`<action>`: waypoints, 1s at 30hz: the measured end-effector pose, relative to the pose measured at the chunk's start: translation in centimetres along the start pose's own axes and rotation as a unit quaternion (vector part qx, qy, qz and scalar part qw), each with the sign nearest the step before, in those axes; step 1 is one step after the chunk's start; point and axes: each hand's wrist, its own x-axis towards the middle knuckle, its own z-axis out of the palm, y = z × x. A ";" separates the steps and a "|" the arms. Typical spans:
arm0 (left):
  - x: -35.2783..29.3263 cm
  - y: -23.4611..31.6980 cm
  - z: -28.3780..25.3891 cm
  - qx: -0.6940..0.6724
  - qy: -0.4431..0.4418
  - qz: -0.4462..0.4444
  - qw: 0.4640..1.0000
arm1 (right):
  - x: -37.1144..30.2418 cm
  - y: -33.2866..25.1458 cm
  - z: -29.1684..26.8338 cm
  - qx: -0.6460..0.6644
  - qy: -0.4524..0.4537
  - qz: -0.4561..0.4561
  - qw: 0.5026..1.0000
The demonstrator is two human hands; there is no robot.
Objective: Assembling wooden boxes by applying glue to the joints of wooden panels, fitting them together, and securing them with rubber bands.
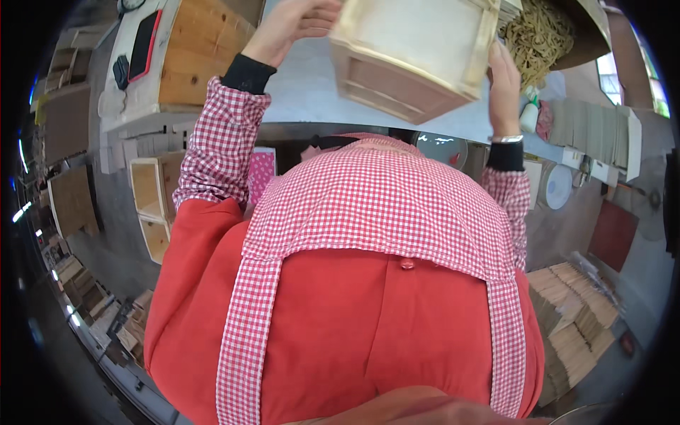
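A pale wooden box with framed sides and a whitish panel on its upper face is tilted over the near edge of the light table. My left hand is at the box's left side, fingers bent together against it and partly cut off by the top edge of the view. On the opposite side, my right hand grips the right edge, with its fingertips mostly hidden by the box frame. The box's far end lies out of view.
A container of tangled tan strips stands right of the box. Further right are a white-green bottle and a row of grey-beige sheets. At left, a wooden cabinet carries a red-framed tablet. Stacked wooden pieces lie lower right.
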 end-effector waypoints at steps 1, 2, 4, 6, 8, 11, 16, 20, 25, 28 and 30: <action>-0.3 0.2 0.8 0.000 -0.073 0.055 0.996 | 0.9 -0.1 -0.7 -0.115 -0.029 -0.009 0.993; -0.4 0.3 1.7 0.001 -0.146 0.110 0.983 | 1.5 0.2 -1.3 -0.119 -0.041 -0.010 0.992; 1.1 0.5 4.3 0.070 0.036 -0.095 0.992 | 2.4 0.6 -2.6 -0.067 -0.085 0.084 0.991; 2.8 -2.9 4.1 0.082 0.056 0.011 0.995 | 3.0 0.4 -1.9 -0.045 -0.124 0.128 0.983; 3.5 -4.7 3.8 0.099 0.063 0.112 0.987 | 2.6 -0.1 -1.3 -0.066 -0.107 0.103 0.987; 2.5 -3.0 3.8 0.156 0.089 0.111 0.977 | 2.7 -1.8 -1.6 -0.092 -0.099 0.069 0.988; -0.6 0.4 5.4 0.159 0.118 0.137 0.970 | 2.9 -2.3 -0.9 -0.138 -0.099 0.012 0.985; 1.7 -3.5 6.1 0.111 0.188 0.236 0.947 | 5.1 -0.5 -1.8 -0.149 -0.144 0.057 0.977; 2.8 -4.6 2.1 0.138 0.190 0.099 0.967 | 3.4 1.5 -2.1 -0.139 -0.035 -0.095 0.985; 5.1 -4.5 -1.0 0.086 0.222 0.125 0.963 | -1.6 -1.0 -3.0 -0.119 0.158 0.036 0.980; 7.8 -3.0 -0.3 0.053 0.174 0.199 0.963 | -5.9 -2.5 -1.7 -0.168 0.063 0.062 0.982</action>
